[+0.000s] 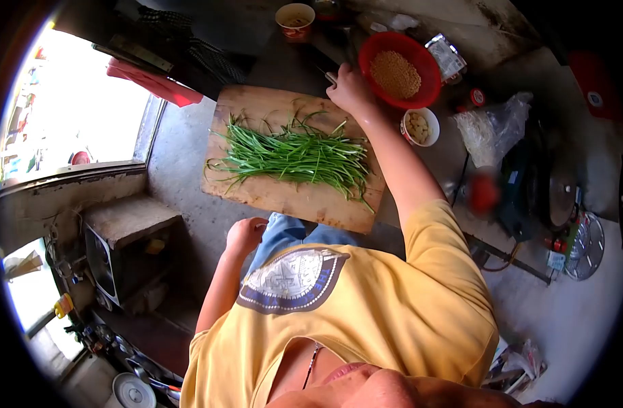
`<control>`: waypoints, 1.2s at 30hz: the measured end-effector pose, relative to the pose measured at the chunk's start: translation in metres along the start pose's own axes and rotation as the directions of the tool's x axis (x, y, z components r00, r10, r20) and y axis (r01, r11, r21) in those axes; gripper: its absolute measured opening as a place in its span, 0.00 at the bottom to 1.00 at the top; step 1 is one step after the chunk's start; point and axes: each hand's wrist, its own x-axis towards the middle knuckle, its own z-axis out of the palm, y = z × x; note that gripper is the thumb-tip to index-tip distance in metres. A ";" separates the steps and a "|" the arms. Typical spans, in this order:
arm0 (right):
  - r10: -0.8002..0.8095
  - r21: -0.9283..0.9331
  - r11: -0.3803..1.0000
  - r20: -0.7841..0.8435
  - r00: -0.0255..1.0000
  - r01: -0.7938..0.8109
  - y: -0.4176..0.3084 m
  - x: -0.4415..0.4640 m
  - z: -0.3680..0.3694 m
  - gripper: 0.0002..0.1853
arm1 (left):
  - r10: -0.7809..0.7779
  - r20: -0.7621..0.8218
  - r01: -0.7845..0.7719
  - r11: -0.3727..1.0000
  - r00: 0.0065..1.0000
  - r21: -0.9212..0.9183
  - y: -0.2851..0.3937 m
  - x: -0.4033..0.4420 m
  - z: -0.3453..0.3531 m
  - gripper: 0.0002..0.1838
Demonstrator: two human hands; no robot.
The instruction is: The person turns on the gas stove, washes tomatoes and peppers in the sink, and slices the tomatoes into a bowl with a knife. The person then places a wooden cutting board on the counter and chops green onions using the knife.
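A thick bunch of green chives point(294, 155) lies spread across a wooden cutting board point(257, 194). My right hand point(352, 90) reaches past the board's far edge, fingers closed round the light handle of what looks like a knife point(331, 78). Its dark blade is hard to make out against the dark surface behind. Close beside that hand is a red bowl point(430, 75) of yellowish beans or grains. Below the bowl stands a paper cup point(430, 132) holding pale pieces like garlic cloves. My left hand point(245, 236) hangs by my lap with its fingers curled in, apart from the board; nothing shows in it.
Another cup point(295, 22) stands at the back. A silver packet point(447, 58), a clear plastic bag point(495, 129) and a blurred red object point(482, 192) are on the right. A window is at left, above a boxy wooden unit point(131, 219).
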 end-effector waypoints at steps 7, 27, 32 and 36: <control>0.201 0.626 0.767 -0.029 0.979 -0.139 -0.024 -0.180 -0.086 0.18 | 0.612 -0.179 -0.538 0.774 0.770 0.333 0.060 0.031 -0.060 0.37; 0.471 0.258 0.864 -0.107 0.876 -0.433 -0.122 -0.305 -0.026 0.10 | 0.613 0.022 -0.398 0.484 0.790 0.779 0.150 0.192 -0.009 0.24; 0.461 0.118 0.876 0.076 0.884 -0.467 -0.111 -0.274 -0.002 0.13 | 0.548 0.082 -0.362 0.427 0.833 0.829 0.153 0.177 -0.015 0.37; 0.534 0.122 0.819 0.194 0.823 -0.561 -0.100 -0.249 0.006 0.15 | 0.604 0.088 -0.408 0.417 0.792 0.812 0.142 0.191 0.001 0.25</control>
